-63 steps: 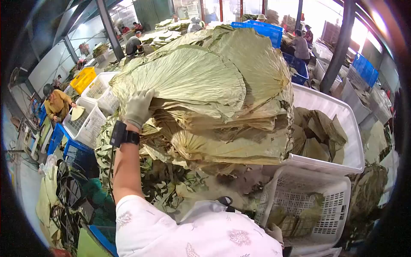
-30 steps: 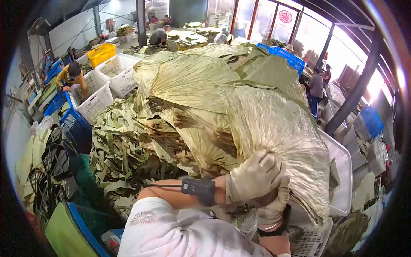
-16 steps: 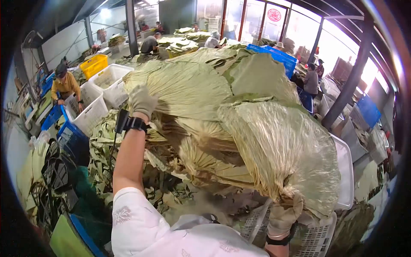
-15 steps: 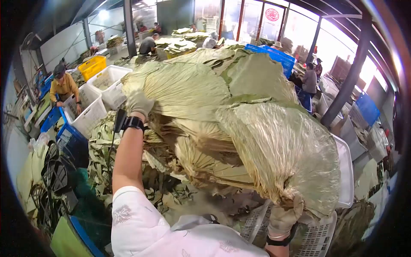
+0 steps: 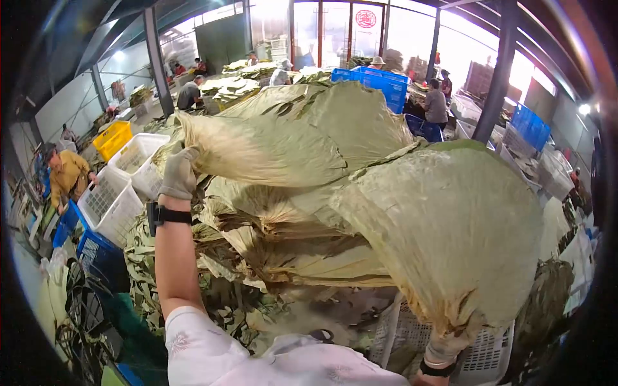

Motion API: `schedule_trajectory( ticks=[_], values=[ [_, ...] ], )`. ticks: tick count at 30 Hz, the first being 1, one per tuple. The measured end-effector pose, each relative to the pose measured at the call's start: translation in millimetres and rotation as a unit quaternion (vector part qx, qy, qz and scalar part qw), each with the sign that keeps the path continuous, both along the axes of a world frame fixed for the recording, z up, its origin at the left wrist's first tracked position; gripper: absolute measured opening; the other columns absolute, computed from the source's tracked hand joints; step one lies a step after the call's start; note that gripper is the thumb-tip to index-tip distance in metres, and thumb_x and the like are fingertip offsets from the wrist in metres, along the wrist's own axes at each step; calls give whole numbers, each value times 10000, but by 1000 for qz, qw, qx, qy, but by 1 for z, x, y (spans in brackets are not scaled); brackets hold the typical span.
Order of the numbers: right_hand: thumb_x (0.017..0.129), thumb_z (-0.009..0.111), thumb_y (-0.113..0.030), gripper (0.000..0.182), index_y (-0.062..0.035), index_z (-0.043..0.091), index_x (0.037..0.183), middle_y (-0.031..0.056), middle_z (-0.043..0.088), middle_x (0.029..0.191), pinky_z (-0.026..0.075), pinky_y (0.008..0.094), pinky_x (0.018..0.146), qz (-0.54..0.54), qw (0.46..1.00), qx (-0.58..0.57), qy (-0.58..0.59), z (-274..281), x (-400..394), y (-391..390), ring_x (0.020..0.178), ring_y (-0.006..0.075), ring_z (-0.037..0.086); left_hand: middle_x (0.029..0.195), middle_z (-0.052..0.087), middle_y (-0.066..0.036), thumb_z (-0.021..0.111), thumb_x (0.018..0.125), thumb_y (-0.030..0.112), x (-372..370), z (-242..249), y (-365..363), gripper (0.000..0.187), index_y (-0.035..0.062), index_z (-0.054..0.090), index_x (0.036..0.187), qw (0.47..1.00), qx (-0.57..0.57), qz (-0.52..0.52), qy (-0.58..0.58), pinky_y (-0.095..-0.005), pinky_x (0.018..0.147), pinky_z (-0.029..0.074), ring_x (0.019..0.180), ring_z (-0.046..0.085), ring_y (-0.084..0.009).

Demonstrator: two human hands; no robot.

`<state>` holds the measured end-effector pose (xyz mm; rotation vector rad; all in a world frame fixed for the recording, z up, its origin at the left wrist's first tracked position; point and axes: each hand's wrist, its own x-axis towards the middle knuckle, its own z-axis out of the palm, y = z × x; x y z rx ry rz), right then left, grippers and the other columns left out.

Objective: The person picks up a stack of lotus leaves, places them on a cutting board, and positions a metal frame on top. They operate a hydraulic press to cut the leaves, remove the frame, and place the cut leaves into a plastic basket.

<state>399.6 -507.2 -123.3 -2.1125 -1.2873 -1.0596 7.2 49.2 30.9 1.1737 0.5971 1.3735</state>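
Note:
A tall stack of large dried green leaves (image 5: 309,128) fills the middle of the view. My left hand (image 5: 179,172), in a pale glove, grips the gathered edge of a leaf at the stack's left side. At the lower right my right hand (image 5: 445,346), gloved too, is closed on the brown, bunched base of a big leaf (image 5: 450,225), which fans out upward over the right side of the stack. Both hands' fingertips are partly hidden by the leaves. Below the stack lie crumpled leaf scraps (image 5: 257,315).
White crates (image 5: 111,204) and a yellow crate (image 5: 112,140) stand at the left, beside a person in a yellow top (image 5: 67,174). A white basket (image 5: 486,357) is at the lower right. Blue crates (image 5: 380,83), posts and several seated people are behind the stack.
The view has turned to the right. My left hand has a leaf edge raised and bunched at the stack's left. The big leaf in my right hand is spread wider and smoother.

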Motion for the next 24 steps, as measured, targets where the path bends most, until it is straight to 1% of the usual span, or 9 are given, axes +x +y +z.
schedule_trajectory(
  ticks=[3, 5, 8, 10, 12, 16, 19, 21, 24],
  values=[
    [985, 650, -304, 600, 18, 449, 1451, 190, 548, 1435, 413, 528, 1107, 25, 982, 177, 58, 1, 5, -17, 1280, 357, 565, 1184, 669, -82, 575, 971, 14, 47, 39, -56, 318, 18, 568, 1289, 992, 97, -35, -76, -379, 895, 588, 1021, 683, -224],
    [971, 665, -366, 654, 49, 448, 1427, 206, 557, 1411, 414, 524, 1103, -190, 963, 29, -190, 26, 2, -33, 1289, 357, 557, 1187, 670, -85, 579, 979, 37, 83, 61, -106, 321, 17, 559, 1299, 982, 146, -24, -114, -356, 910, 580, 1019, 682, -225],
    [983, 647, -393, 657, 67, 452, 1409, 221, 561, 1388, 457, 507, 1061, -298, 917, -91, -250, 22, 3, -80, 1255, 384, 577, 1115, 679, -89, 619, 904, -4, 134, 67, -177, 364, -3, 564, 1265, 968, 169, -122, -140, -325, 868, 582, 976, 679, -191],
    [983, 659, -323, 613, 72, 450, 1402, 225, 561, 1373, 504, 492, 1002, -202, 954, 95, -202, 40, -6, -87, 1203, 407, 603, 1139, 679, -100, 628, 859, -23, 161, 52, -220, 448, -21, 549, 1300, 975, 107, -181, -68, -339, 870, 575, 968, 682, -199],
    [973, 681, -256, 576, 74, 458, 1390, 230, 561, 1361, 545, 484, 947, -152, 942, 192, -230, 68, -23, -83, 1156, 428, 625, 1124, 687, -101, 638, 848, -26, 207, 36, -277, 468, -13, 547, 1308, 948, 1, -279, -153, -338, 807, 575, 912, 687, -197],
    [959, 693, -225, 529, 43, 506, 1376, 239, 565, 1360, 520, 554, 986, -412, 877, 61, -241, 31, -45, -132, 1158, 450, 616, 1190, 663, -104, 652, 876, -1, 277, -37, -345, 513, 7, 498, 1364, 864, -51, -491, -104, -319, 849, 565, 1006, 675, -184],
    [947, 705, -220, 551, 27, 503, 1396, 219, 582, 1364, 467, 563, 1051, -422, 879, 45, -218, 27, -64, -132, 1216, 440, 586, 1221, 649, -104, 665, 896, 20, 310, -69, -417, 543, 11, 461, 1399, 781, -112, -599, -136, -311, 894, 553, 1081, 659, -179],
    [961, 658, -189, 415, -13, 552, 1322, 170, 614, 1312, 429, 551, 1094, -223, 956, 185, -39, 20, -67, -127, 1235, 384, 580, 1256, 636, -102, 666, 907, 6, 316, -68, -468, 529, -1, 472, 1400, 755, -167, -608, -182, -308, 893, 549, 1093, 662, -190],
    [979, 601, -150, 265, -64, 614, 1229, 107, 655, 1248, 380, 537, 1147, 49, 912, 370, 172, 24, -66, -122, 1259, 315, 572, 1296, 623, -108, 660, 907, -17, 314, -82, -491, 495, -5, 509, 1379, 675, -123, -712, -147, -323, 926, 541, 1156, 636, -207]
  ],
)
